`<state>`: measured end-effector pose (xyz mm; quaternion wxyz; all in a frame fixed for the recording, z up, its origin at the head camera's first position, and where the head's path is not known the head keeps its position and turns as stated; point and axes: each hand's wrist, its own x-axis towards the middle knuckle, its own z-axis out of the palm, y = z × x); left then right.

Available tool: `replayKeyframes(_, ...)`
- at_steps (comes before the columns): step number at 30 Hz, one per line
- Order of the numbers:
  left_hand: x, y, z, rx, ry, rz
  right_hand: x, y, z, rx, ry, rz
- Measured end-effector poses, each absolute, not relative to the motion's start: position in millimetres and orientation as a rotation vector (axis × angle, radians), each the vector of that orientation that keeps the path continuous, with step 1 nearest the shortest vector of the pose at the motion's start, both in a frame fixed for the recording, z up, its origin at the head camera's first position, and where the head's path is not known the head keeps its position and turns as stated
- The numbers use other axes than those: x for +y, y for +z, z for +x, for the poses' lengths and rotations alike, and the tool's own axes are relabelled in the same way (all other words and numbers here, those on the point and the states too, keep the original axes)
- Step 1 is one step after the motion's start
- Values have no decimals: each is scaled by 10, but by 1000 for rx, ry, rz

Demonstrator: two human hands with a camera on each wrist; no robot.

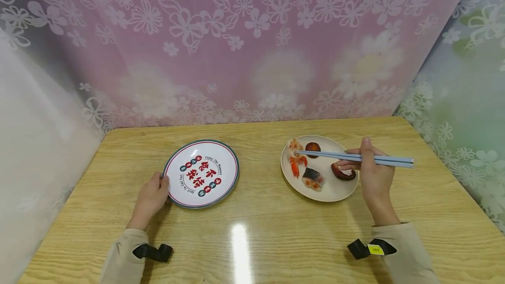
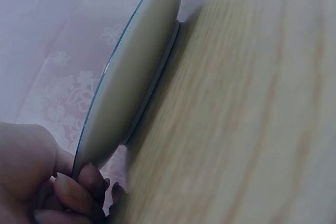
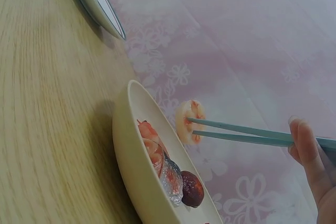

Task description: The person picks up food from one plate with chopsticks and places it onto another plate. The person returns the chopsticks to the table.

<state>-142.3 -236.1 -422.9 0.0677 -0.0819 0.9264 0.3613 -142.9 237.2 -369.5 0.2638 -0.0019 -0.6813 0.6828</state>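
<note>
On the left, my left hand pinches the rim of a white plate with red Chinese characters; its foot meets the table in the left wrist view. My right hand holds light blue chopsticks over a beige plate. Between the chopstick tips is a round, whitish-orange piece of food, raised above the plate's far rim in the right wrist view. Lying on the beige plate are an orange-red shrimp, a dark-skinned fish piece, a round brown mushroom-like piece and a curled dark red tentacle.
Both plates are on a wooden table, with a stretch of wood between them. A pink floral curtain hangs behind the far edge, and pale curtains flank both sides. A black strap circles the left wrist, another the right.
</note>
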Motion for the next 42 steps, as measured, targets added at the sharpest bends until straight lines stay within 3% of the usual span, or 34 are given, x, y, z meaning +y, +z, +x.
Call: replayKeyframes(42, -2365, -4248, -1427, 2777, 1117, -260, 2183, -3693, -1436, -1939, 1800, 35)
